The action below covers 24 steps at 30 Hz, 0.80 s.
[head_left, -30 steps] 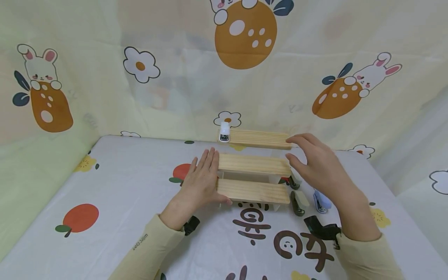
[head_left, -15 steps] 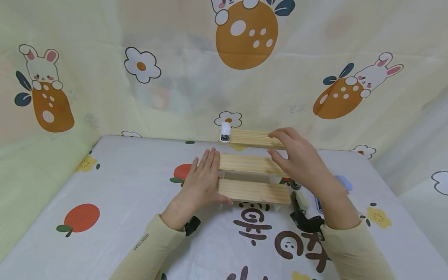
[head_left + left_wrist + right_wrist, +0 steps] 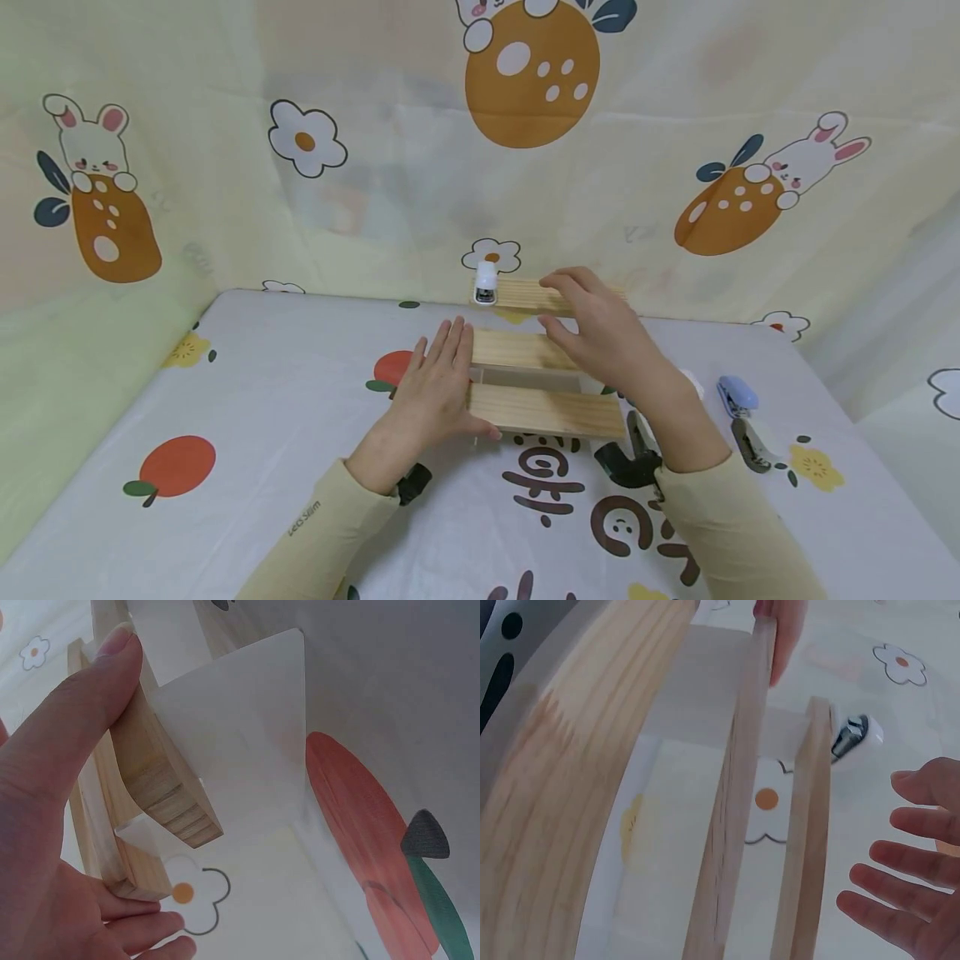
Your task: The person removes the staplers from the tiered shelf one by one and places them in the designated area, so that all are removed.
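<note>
A tiered rack with pale wooden planks [image 3: 551, 410] and translucent whitish side panels [image 3: 232, 727] stands on the table. My left hand [image 3: 435, 387] rests against its left end, fingers straight. In the left wrist view the left thumb [image 3: 75, 727] presses on one plank, and the fingertips touch another plank's end. A white stapler [image 3: 485, 285] stands at the left end of the rear, top plank. My right hand [image 3: 600, 333] is over the upper planks, holding nothing. In the right wrist view its fingers are spread and gently bent, apart from the wood, with the white stapler [image 3: 859, 737] nearby.
A blue stapler [image 3: 738, 394] and a dark-based pale stapler [image 3: 752, 446] lie on the table right of the rack. Another dark stapler [image 3: 637, 429] is partly hidden behind the right wrist's camera mount. A printed cloth wall [image 3: 390, 208] rises behind the rack.
My right hand has moved left, from the rack's right end to over its middle. Staplers behind the right forearm have come into view. My left hand and the white stapler stay in place.
</note>
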Available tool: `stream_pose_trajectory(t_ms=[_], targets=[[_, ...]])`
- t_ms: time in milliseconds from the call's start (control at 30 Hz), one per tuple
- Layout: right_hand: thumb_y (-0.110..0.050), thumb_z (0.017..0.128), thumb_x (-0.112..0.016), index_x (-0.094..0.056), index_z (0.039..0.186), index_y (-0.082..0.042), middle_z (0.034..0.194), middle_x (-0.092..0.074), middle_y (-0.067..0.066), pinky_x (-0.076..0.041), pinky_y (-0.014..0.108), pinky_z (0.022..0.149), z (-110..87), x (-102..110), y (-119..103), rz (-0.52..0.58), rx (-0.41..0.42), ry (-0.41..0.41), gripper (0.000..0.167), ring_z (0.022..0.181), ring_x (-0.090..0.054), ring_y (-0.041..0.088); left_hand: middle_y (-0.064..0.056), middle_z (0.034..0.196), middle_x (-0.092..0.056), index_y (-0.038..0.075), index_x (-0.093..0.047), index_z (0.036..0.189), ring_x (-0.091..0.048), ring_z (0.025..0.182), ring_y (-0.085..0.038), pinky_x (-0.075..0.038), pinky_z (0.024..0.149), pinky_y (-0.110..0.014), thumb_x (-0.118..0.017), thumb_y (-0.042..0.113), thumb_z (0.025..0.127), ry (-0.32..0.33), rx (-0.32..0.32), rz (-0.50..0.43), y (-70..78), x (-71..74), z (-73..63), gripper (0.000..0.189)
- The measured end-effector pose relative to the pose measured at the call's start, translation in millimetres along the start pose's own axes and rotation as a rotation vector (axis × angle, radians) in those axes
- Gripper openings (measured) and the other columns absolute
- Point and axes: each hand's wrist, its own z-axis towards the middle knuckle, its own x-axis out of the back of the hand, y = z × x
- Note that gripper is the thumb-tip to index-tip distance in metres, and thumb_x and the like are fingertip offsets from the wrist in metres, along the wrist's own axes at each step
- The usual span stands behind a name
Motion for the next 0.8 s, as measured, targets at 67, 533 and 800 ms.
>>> stream_pose_trajectory(t_ms=[67,533,800], targets=[[-0.016,0.093,-0.068,-0.055,0.133,0.000,0.136,-0.053,0.018,-0.053,0.049,0.097,4.3,-2.4,-2.4,-0.001,0.014,-0.005,0.045,0.118,-0.060,0.035,-0.016,0.167,-0.011,0.000,-0.011,0.158,-0.011,0.155,-0.032,-0.016,0.125,-0.052,-0.087,0.068,0.055,0.001,-0.001,-0.002,-0.2,0.1,0.1,0.145],[-0.016,0.095,-0.065,-0.048,0.140,-0.001,0.142,-0.047,0.018,-0.051,0.048,0.099,31.2,-20.5,-12.2,0.070,0.052,-0.017,0.051,0.122,-0.057,0.034,-0.015,0.167,-0.011,0.000,-0.011,0.158,-0.012,0.155,-0.031,-0.017,0.124,-0.052,-0.085,0.069,0.055,0.002,-0.004,0.019,0.8,0.1,0.4,0.144],[-0.019,0.095,-0.067,-0.039,0.148,-0.006,0.151,-0.035,0.018,-0.049,0.049,0.104,44.6,-39.4,-25.1,0.119,0.009,-0.093,0.062,0.134,-0.048,0.036,-0.015,0.167,-0.010,0.000,-0.010,0.158,-0.010,0.155,-0.031,-0.016,0.124,-0.052,-0.085,0.069,0.057,-0.016,-0.001,0.021,0.2,0.7,0.3,0.143]])
